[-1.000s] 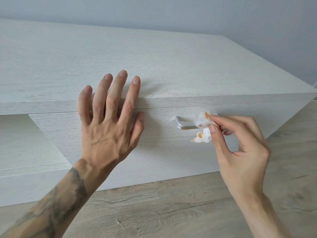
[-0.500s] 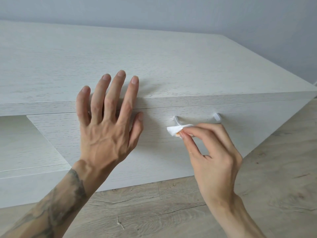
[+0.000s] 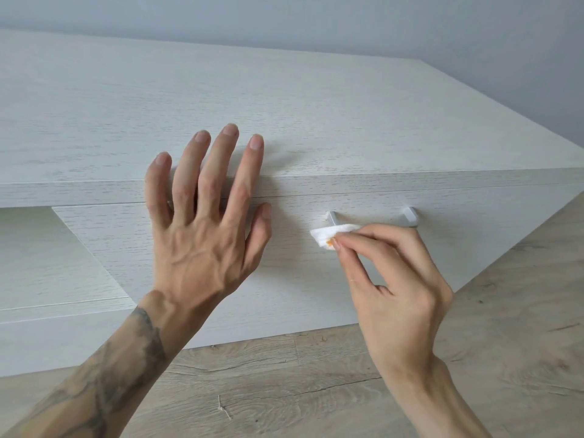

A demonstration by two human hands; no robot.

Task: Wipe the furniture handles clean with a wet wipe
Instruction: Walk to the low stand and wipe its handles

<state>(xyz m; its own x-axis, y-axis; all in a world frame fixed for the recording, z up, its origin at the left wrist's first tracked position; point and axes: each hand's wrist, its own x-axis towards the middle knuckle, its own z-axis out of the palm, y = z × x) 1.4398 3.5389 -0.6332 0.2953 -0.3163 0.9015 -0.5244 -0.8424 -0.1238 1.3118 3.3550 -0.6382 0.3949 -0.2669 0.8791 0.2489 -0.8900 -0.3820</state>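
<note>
A pale wood-grain cabinet (image 3: 284, 99) fills the view, its drawer front (image 3: 300, 279) facing me. A silver bar handle (image 3: 410, 216) is mounted on the drawer, its middle hidden behind my fingers. My right hand (image 3: 395, 279) pinches a folded white wet wipe (image 3: 328, 233) with an orange stain against the handle's left end. My left hand (image 3: 205, 229) lies flat with fingers spread over the drawer's upper edge and the cabinet top's front lip, holding nothing.
An open shelf recess (image 3: 47, 248) sits left of the drawer. Wood-look laminate floor (image 3: 316, 390) runs below and to the right of the cabinet. A grey wall (image 3: 379, 23) stands behind it.
My right hand slid the wipe from the handle's right part to its left end, uncovering the right post. The left hand stayed in place.
</note>
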